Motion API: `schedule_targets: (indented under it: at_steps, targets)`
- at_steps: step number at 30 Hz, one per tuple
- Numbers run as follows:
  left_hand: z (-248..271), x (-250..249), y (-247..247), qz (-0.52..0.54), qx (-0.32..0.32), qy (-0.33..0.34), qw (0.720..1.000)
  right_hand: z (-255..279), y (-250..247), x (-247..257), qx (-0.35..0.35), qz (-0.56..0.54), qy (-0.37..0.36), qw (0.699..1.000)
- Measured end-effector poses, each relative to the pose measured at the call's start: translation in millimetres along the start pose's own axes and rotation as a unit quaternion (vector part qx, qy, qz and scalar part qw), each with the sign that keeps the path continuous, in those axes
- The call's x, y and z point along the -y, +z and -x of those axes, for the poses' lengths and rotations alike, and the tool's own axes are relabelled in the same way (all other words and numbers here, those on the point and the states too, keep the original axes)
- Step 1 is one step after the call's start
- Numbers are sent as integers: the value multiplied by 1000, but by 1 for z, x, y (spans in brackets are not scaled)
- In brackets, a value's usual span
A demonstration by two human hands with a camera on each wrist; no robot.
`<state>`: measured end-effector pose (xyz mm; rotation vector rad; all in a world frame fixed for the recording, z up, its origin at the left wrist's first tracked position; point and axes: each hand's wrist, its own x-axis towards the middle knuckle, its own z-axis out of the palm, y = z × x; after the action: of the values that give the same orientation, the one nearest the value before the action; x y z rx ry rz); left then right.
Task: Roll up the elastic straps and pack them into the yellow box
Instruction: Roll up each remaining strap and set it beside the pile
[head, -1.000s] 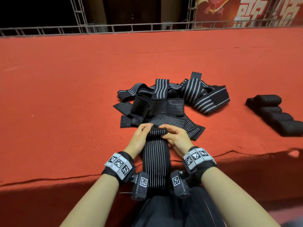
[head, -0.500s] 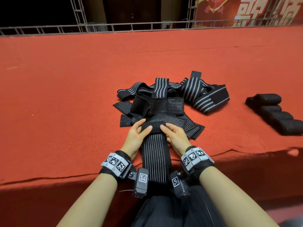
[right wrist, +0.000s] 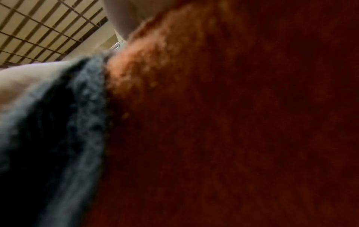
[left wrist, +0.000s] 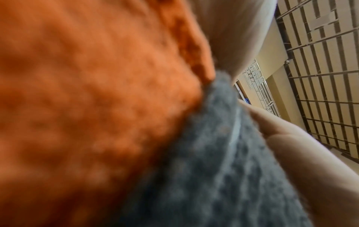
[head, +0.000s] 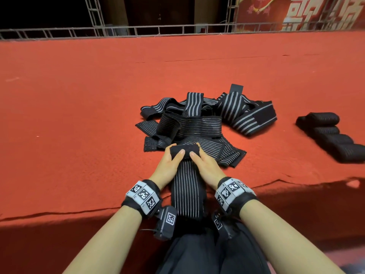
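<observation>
Black striped strap point(head: 187, 192) at lower centre of the frame, its far end rolled; left hand point(head: 167, 167) and right hand point(head: 205, 167) clasp the roll point(head: 184, 150); loose grip risks unwinding; pile point(head: 197, 123) behind may snag; yellow box unseen.

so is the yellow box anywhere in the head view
No, the head view shows only the red carpet, the loose strap pile, four rolled straps at the right, and both hands on the strap being rolled.
</observation>
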<state>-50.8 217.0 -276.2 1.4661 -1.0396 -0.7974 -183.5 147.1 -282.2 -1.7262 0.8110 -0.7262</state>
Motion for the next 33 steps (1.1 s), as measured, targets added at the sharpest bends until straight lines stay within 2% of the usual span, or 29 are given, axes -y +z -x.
schedule_targets:
  at_steps: [6,9,13,20,28,33]
  targets:
    - [2,3,-2,28,-47,32,998,-3,2,-6,-4,-90,35,995]
    - [1,3,-3,22,-56,27,998,-2,-1,-5,-1,-127,26,992]
    - [2,4,-1,17,-41,22,999,-2,-6,-5,5,-181,30,983]
    - [4,-1,2,37,7,-38,999,-2,-8,-5,-15,-287,46,957]
    - [0,10,-2,-69,51,-13,996,3,-8,1,-14,-278,40,960]
    - [1,15,0,-91,17,1,996,3,-7,0,-21,-268,31,963]
